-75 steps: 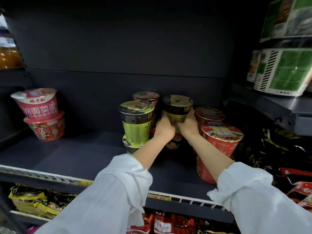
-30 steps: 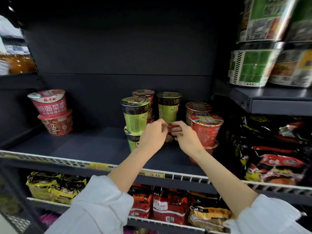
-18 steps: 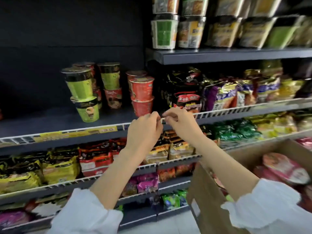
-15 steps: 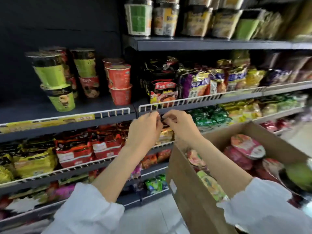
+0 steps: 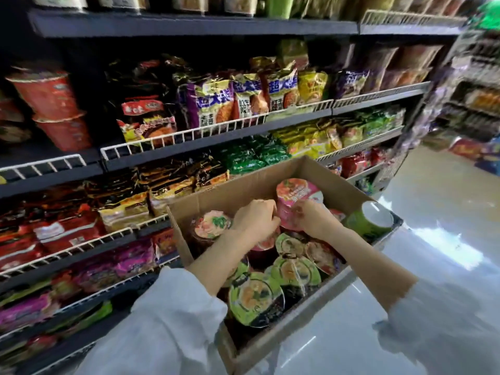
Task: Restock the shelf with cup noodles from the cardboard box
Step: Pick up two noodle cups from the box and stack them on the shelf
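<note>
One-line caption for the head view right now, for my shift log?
Both hands, left and right, close on a pink cup noodle inside the open cardboard box beside the shelves.

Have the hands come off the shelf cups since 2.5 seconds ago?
Yes. Both hands have left the shelf and dropped into the cardboard box; left hand and right hand now close on a pink cup.

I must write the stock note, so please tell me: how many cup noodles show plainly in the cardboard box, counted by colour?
Green cups: 4
Pinkish-lidded cups lying in the cardboard box: 2
Pink cup in the grip of the left hand and right hand: 1
Total: 7 plainly seen; a few more are partly hidden under the arms.
</note>
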Demonstrator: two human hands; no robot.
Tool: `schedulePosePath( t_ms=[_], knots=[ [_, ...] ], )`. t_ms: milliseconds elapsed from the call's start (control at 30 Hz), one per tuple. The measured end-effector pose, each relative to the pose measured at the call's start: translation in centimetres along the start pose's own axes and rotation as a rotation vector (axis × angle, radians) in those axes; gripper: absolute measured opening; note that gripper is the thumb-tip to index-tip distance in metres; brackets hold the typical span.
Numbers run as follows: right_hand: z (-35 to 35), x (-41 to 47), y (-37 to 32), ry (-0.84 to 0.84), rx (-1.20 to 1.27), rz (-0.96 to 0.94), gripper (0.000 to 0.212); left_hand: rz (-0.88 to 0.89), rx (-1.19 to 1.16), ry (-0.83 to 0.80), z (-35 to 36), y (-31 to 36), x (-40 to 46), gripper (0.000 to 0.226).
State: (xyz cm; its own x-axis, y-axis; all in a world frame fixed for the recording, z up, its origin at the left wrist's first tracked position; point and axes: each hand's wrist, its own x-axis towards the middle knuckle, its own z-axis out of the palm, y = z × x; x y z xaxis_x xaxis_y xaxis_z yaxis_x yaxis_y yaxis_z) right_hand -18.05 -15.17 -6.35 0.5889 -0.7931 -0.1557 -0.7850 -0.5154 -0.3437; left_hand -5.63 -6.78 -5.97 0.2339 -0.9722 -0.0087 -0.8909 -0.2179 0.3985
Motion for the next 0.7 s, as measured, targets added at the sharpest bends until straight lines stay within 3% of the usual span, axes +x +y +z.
schedulePosePath(
  t_ms=[200,300,533,700],
  knots=[
    [-0.6,4.6,9.1,-0.267,-0.346,0.029,0.044,-0.072,-0.068,-0.191,6.7,4.8,6.8,0.027],
    [-0.8,6.0,11.2,-0.297,-0.449,0.043,0.042,-0.139,-0.032,-0.355,9.1,6.6,8.7,0.038],
    [1.2,9.3,13.3,-0.374,-0.599,0.051,0.047,-0.402,-0.047,-0.616,12.7,6.4,10.1,0.039],
    [2.4,10.5,13.4,-0.463,-0.621,0.031,0.093,-0.416,-0.072,-0.577,13.3,5.2,10.2,0.04]
  ],
)
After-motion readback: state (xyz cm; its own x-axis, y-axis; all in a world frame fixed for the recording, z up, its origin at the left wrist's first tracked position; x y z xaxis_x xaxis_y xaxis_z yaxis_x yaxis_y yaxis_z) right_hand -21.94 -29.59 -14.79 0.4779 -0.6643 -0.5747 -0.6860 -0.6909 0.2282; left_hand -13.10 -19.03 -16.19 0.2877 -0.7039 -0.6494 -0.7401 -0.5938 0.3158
